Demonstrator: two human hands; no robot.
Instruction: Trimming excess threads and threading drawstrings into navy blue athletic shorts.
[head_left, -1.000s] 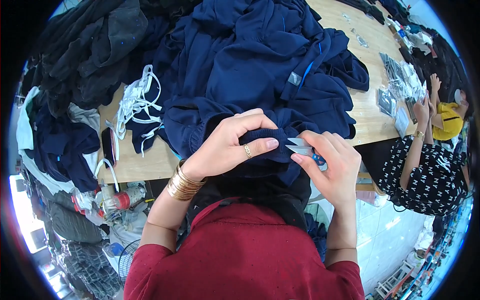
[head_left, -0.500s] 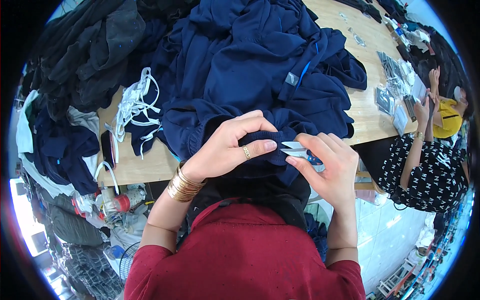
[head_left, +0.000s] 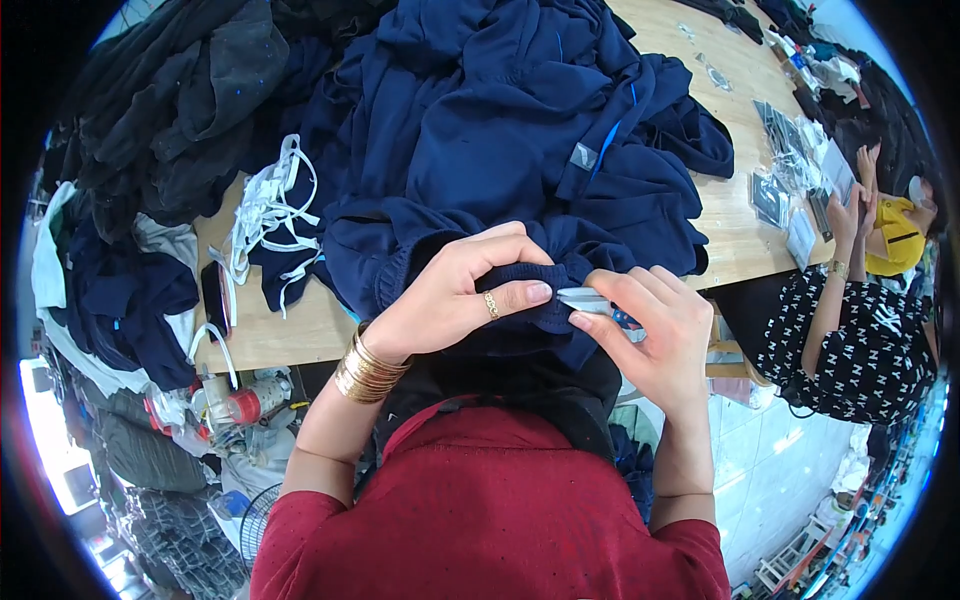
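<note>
My left hand (head_left: 475, 290) pinches the gathered elastic edge of a navy garment (head_left: 440, 130) between thumb and fingers. That garment lies in a large crumpled heap across the table. In my right hand (head_left: 655, 325) is a pair of small thread snips (head_left: 582, 300), held between thumb and index finger. The two pale blades are nearly together, and their tips are at the navy edge beside my left thumb. Whether a thread lies between the blades is too small to tell. My right palm hides the rear part of the snips.
White tapes (head_left: 275, 215) and a phone (head_left: 214, 295) lie on the wooden table (head_left: 285, 335) at left. Dark clothes (head_left: 170, 110) are piled at the far left. On the right are small packets (head_left: 770, 200) and a co-worker in a black patterned shirt (head_left: 850, 350); another wears yellow.
The snips' blades have closed from parted to nearly together, and my right hand has shifted very slightly left. My left hand keeps its hold on the navy edge.
</note>
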